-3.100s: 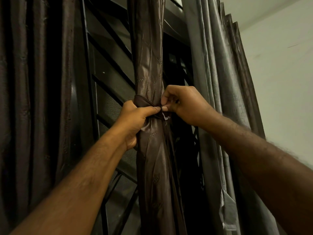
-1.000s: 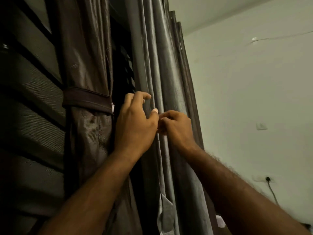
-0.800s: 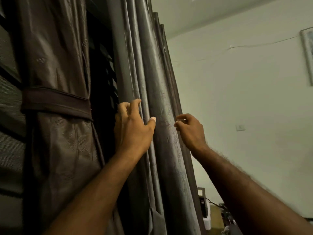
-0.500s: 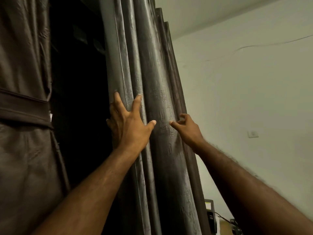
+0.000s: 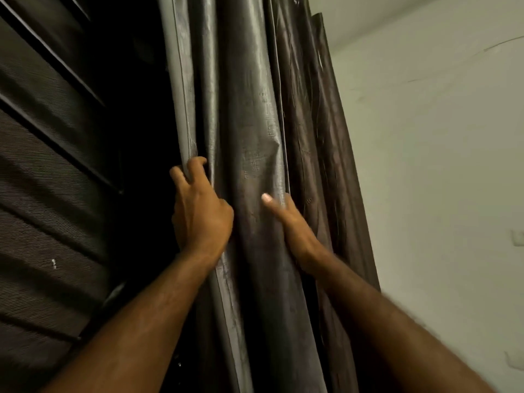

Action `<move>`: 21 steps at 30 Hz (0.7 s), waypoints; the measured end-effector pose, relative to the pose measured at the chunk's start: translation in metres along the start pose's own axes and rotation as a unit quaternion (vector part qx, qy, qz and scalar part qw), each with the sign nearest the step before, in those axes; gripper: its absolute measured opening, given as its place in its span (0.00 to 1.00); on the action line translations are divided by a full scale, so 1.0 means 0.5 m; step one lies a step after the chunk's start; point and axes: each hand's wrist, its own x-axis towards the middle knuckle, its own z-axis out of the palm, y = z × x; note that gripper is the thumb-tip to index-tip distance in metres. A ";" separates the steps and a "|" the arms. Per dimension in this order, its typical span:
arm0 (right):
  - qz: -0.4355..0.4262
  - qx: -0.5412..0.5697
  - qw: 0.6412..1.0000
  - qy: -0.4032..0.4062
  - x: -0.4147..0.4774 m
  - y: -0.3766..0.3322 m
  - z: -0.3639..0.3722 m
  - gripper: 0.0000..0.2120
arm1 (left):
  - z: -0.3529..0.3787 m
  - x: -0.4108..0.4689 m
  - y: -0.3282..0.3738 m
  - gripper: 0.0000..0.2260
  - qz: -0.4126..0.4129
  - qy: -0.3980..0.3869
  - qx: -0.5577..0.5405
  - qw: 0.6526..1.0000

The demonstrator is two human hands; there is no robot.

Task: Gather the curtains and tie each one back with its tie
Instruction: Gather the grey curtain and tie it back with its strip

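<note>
**Head view**

"What is in front of you?"

"A big dark curtain [image 5: 249, 123]. It hangs in long shiny folds. It runs from 12 o'clock down to 6 o'clock, right through the middle."

"Where is your left hand?"

"My left hand [image 5: 201, 214] is just to the 9 o'clock side of the middle. It is on the curtain's left edge. My fingers [image 5: 198, 163] are bent like a hook around that edge, so I am holding the cloth."

"And your right hand?"

"My right hand [image 5: 292, 225] is just to the 3 o'clock side of the middle, near my left hand. One fat fold sits between the two hands. My thumb [image 5: 266, 198] lies flat on the front of that fold. My other fingers go in behind the cloth, where I cannot see them well. The cloth is pinched between them and my thumb."

"What is next to the curtain?"

"At 9 o'clock there are dark window slats [image 5: 56, 171], all tilted. At 3 o'clock there is a plain light wall [image 5: 425, 165]. A little switch [image 5: 519, 238] is on it, far out at the edge."
</note>
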 end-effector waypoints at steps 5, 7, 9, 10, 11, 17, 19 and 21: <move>-0.005 -0.016 0.991 -0.133 0.004 -0.024 0.013 0.26 | -0.007 0.010 0.020 0.32 -0.026 -0.023 -0.053 0.998; 0.000 -0.088 0.985 -0.150 0.001 -0.022 0.039 0.21 | -0.004 0.013 0.038 0.37 -0.034 -0.049 -0.016 0.998; 0.004 -0.112 0.977 -0.182 0.002 -0.022 0.048 0.17 | -0.004 0.020 0.045 0.33 -0.024 -0.055 0.021 0.998; -0.002 -0.106 0.976 -0.189 0.001 -0.023 0.044 0.15 | -0.006 0.025 0.044 0.29 -0.020 -0.054 0.022 0.998; -0.024 -0.100 0.981 -0.163 0.002 -0.025 0.039 0.14 | -0.011 0.032 0.040 0.27 -0.016 -0.052 0.018 0.998; -0.041 -0.273 0.927 0.256 0.071 -0.018 -0.036 0.29 | -0.044 0.046 0.018 0.22 0.022 -0.065 -0.008 0.998; 0.016 -0.276 0.939 0.205 0.098 -0.020 -0.046 0.39 | -0.053 0.049 0.018 0.22 0.032 -0.069 -0.008 0.997; 0.021 -0.221 0.958 0.181 0.119 -0.023 -0.048 0.32 | -0.061 0.052 0.016 0.22 0.032 -0.072 -0.006 0.997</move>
